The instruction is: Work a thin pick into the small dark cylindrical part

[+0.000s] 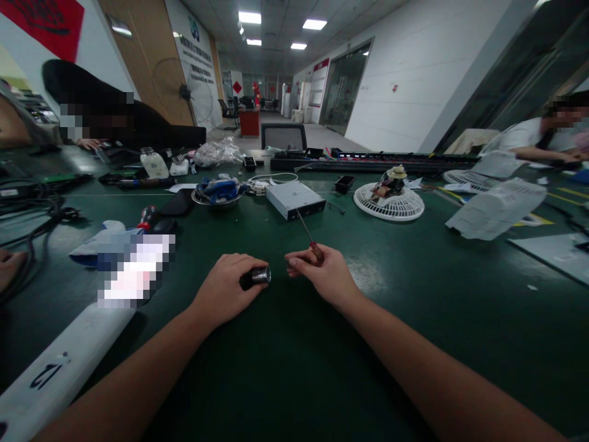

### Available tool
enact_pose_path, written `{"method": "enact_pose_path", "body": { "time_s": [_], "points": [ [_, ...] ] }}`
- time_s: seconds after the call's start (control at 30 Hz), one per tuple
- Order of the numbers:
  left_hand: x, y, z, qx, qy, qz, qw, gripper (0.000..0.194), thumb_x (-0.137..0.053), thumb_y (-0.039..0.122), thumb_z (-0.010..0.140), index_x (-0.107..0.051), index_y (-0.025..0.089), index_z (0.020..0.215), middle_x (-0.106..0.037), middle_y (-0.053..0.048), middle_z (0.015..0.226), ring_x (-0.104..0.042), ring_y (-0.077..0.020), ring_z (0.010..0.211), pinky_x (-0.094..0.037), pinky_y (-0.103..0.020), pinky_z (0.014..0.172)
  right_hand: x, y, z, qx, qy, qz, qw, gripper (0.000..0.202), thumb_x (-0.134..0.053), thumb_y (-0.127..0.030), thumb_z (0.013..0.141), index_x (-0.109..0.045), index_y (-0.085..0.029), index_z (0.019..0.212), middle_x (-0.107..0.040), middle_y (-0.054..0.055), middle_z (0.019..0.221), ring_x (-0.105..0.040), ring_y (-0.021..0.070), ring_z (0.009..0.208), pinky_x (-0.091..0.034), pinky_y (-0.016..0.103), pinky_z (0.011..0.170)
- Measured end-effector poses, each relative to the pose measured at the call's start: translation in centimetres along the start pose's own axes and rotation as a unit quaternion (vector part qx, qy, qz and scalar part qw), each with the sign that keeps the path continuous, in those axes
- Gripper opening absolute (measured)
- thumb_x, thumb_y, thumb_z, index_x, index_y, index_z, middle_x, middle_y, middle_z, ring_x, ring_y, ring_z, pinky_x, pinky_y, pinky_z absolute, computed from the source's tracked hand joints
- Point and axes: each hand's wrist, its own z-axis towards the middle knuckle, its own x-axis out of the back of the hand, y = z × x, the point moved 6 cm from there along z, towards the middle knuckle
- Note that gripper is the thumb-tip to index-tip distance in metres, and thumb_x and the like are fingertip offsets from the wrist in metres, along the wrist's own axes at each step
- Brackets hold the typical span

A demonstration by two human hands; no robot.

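My left hand [227, 287] is closed around a short black cylinder with a shiny metal end [261, 275], lying sideways just above the green tabletop. The metal end faces my right hand. In my right hand [327, 273] I hold a screwdriver [316, 248] with a reddish-brown handle, its thin shaft slanting up and away to the left. The thumb and fingertips of that hand are pinched together, and whether a small part is between them I cannot make out. A gap separates the two hands. Beyond the screwdriver tip lies a grey metal box [294, 197] with a dark front.
A metal bowl with blue items [217, 201] and a white fan grille with a motor [389, 205] stand beyond my hands. Left are a long white device [59, 368], a red-and-black handle [148, 216] and cables [32, 215]. Other people work at the far left and right.
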Motion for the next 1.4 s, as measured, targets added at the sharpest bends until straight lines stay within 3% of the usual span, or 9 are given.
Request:
{"method": "enact_pose_path", "body": {
  "time_s": [0.13, 0.33, 0.63, 0.87, 0.97, 1.07, 1.2, 1.3, 1.4],
  "points": [
    [0.0, 0.1, 0.0, -0.002, 0.000, -0.001, 1.000, 0.027, -0.070, 0.022, 0.080, -0.065, 0.025, 0.106, -0.071, -0.001, 0.100, -0.064, -0.0227, 0.093, -0.045, -0.041, 0.085, -0.3, -0.1, -0.2, 0.000, -0.008, 0.025, 1.000, 0.024, -0.074, -0.028, 0.073, -0.052, -0.018, 0.073, -0.071, 0.008, 0.094, -0.068, 0.0153, 0.066, -0.060, 0.034, 0.066],
    [0.1, 0.3, -0.1, -0.011, 0.002, -0.005, 1.000, 0.028, -0.070, 0.022, 0.079, -0.065, 0.025, 0.106, -0.071, -0.001, 0.100, -0.064, -0.0232, 0.093, -0.044, -0.041, 0.085, -0.8, 0.5, -0.3, -0.024, -0.026, 0.028, 0.999, 0.021, -0.075, -0.023, 0.069, -0.058, -0.018, 0.081, -0.063, -0.001, 0.076, -0.068, 0.0159, 0.068, -0.058, 0.033, 0.070],
    [0.3, 1.3, 0.0, -0.056, 0.017, -0.027, 0.998, 0.029, -0.072, 0.023, 0.080, -0.064, 0.022, 0.107, -0.072, -0.003, 0.100, -0.064, -0.0226, 0.093, -0.045, -0.040, 0.085, -1.6, -1.5, -1.4, 0.070, -0.050, -0.162, 0.983, 0.010, -0.071, -0.019, 0.075, -0.064, -0.018, 0.082, -0.058, -0.003, 0.069, -0.057, 0.0133, 0.066, -0.046, 0.029, 0.065],
    [0.1, 2.0, -0.3, -0.098, 0.014, -0.056, 0.993, 0.034, -0.070, 0.023, 0.083, -0.061, 0.021, 0.116, -0.071, -0.004, 0.105, -0.062, -0.0221, 0.097, -0.045, -0.040, 0.088, -1.5, -2.5, -1.7, 0.163, -0.026, -0.238, 0.957, 0.034, -0.074, -0.018, 0.074, -0.042, -0.020, 0.062, -0.064, 0.001, 0.086, -0.057, 0.0138, 0.074, -0.042, 0.027, 0.065],
    [0.0, 2.2, -0.4, -0.102, 0.005, -0.053, 0.993, 0.033, -0.068, 0.023, 0.085, -0.060, 0.020, 0.117, -0.071, -0.005, 0.104, -0.063, -0.0224, 0.096, -0.045, -0.041, 0.088, -1.2, -2.3, -1.5, 0.136, -0.031, -0.285, 0.948, 0.026, -0.075, -0.025, 0.074, -0.050, -0.020, 0.068, -0.056, -0.002, 0.072, -0.050, 0.0123, 0.065, -0.038, 0.026, 0.060],
    [0.0, 2.6, -0.5, -0.125, -0.007, -0.042, 0.991, 0.036, -0.067, 0.022, 0.086, -0.058, 0.020, 0.121, -0.070, -0.006, 0.108, -0.064, -0.0225, 0.098, -0.045, -0.042, 0.090, -1.6, -1.5, -1.4, 0.099, -0.079, -0.304, 0.944, 0.024, -0.071, -0.028, 0.078, -0.051, -0.019, 0.066, -0.046, -0.006, 0.061, -0.044, 0.0107, 0.057, -0.034, 0.025, 0.055],
    [-0.1, 2.8, -0.5, -0.139, -0.015, -0.037, 0.990, 0.036, -0.065, 0.020, 0.088, -0.055, 0.019, 0.123, -0.069, -0.007, 0.110, -0.063, -0.0219, 0.099, -0.045, -0.041, 0.090, -1.9, -0.3, -1.2, 0.035, -0.102, -0.237, 0.966, 0.031, -0.069, -0.031, 0.078, -0.045, -0.020, 0.063, -0.040, -0.008, 0.057, -0.038, 0.0087, 0.053, -0.029, 0.024, 0.050],
    [0.0, 2.9, -0.5, -0.139, -0.009, -0.036, 0.990, 0.035, -0.065, 0.019, 0.088, -0.056, 0.019, 0.122, -0.069, -0.006, 0.109, -0.063, -0.0217, 0.099, -0.045, -0.041, 0.090, -1.9, 0.2, -1.1, -0.011, -0.101, -0.183, 0.978, 0.032, -0.073, -0.036, 0.074, -0.047, -0.019, 0.065, -0.040, -0.008, 0.059, -0.038, 0.0084, 0.053, -0.030, 0.024, 0.049],
    [0.2, 2.7, -0.3, -0.122, 0.020, -0.027, 0.992, 0.034, -0.067, 0.019, 0.086, -0.058, 0.020, 0.119, -0.070, -0.006, 0.110, -0.063, -0.0223, 0.099, -0.046, -0.041, 0.089, -1.6, -0.6, -1.3, 0.020, -0.095, -0.213, 0.972, 0.029, -0.068, -0.040, 0.080, -0.051, -0.019, 0.073, -0.046, -0.006, 0.062, -0.044, 0.0099, 0.056, -0.033, 0.024, 0.052]
  ]
}}
